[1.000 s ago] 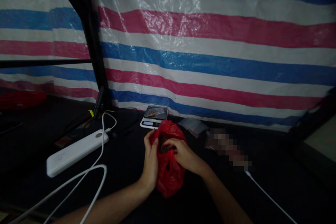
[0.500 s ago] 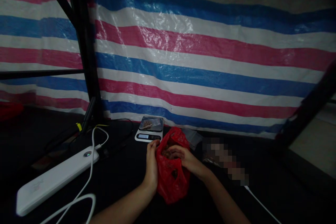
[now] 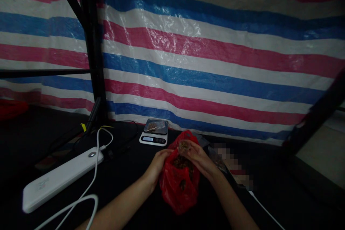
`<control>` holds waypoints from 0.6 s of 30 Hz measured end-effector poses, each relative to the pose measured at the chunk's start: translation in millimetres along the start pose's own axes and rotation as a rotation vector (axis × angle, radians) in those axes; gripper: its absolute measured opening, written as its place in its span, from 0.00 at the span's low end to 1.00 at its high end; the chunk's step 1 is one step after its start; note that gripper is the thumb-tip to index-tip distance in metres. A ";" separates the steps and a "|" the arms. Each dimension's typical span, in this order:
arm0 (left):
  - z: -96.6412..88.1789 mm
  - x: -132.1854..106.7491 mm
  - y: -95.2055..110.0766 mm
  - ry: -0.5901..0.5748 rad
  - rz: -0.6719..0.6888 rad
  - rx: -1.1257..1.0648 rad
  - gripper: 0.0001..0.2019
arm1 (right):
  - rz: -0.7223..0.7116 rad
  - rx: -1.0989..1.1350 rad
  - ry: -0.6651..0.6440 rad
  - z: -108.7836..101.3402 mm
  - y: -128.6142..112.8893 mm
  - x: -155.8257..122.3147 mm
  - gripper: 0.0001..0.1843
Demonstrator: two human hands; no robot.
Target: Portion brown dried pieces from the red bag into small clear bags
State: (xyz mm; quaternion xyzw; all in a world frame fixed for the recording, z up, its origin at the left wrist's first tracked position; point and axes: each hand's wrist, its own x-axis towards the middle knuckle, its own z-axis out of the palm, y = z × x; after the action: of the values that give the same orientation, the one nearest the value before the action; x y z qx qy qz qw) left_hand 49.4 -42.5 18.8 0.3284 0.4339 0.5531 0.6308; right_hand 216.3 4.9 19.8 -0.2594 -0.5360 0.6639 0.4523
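A red plastic bag [image 3: 178, 190] stands with its mouth open, and small brown dried pieces [image 3: 182, 162] lie inside it. My left hand [image 3: 158, 163] is closed on the left rim of the bag. Above the bag's mouth, my right hand [image 3: 201, 159] grips a small clear round cup [image 3: 183, 146] with some brown bits in it. Dim light hides the cup's exact shape. Just beyond the bag is a white kitchen scale [image 3: 153, 140] with a lit display, and a small clear bag of brown pieces [image 3: 154, 126] rests on its plate.
On the left lies a long white power bank [image 3: 61, 179] with a white cable [image 3: 94, 167]. Clear plastic bags [image 3: 202, 140] and a blurred-out object [image 3: 237, 167] lie on the right. A black metal post [image 3: 93, 50] rises before the striped plastic sheet [image 3: 202, 68].
My right hand has come up out of the bag and now shows the clear cup. The left hand still keeps hold of the rim. The view has shifted slightly.
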 end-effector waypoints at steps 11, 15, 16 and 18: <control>-50.7 80.2 69.2 0.050 0.672 0.721 0.16 | -0.023 0.094 -0.058 3.3 -3.8 -1.3 0.24; -64.5 118.0 85.6 -0.115 0.681 1.011 0.26 | -0.003 0.124 -0.050 5.5 -4.2 -3.8 0.23; -65.9 124.7 87.0 -0.117 0.635 1.050 0.27 | -0.003 0.129 -0.041 6.8 -5.2 -4.6 0.23; -65.4 134.1 86.6 -0.113 0.564 1.068 0.27 | -0.010 0.140 -0.026 9.7 -8.2 -6.1 0.25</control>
State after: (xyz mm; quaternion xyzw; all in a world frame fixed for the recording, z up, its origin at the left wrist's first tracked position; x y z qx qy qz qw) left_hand -44.3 99.9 44.9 0.7309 0.5134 0.3865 0.2300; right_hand 213.6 -4.9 29.6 -0.2158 -0.4955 0.7008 0.4657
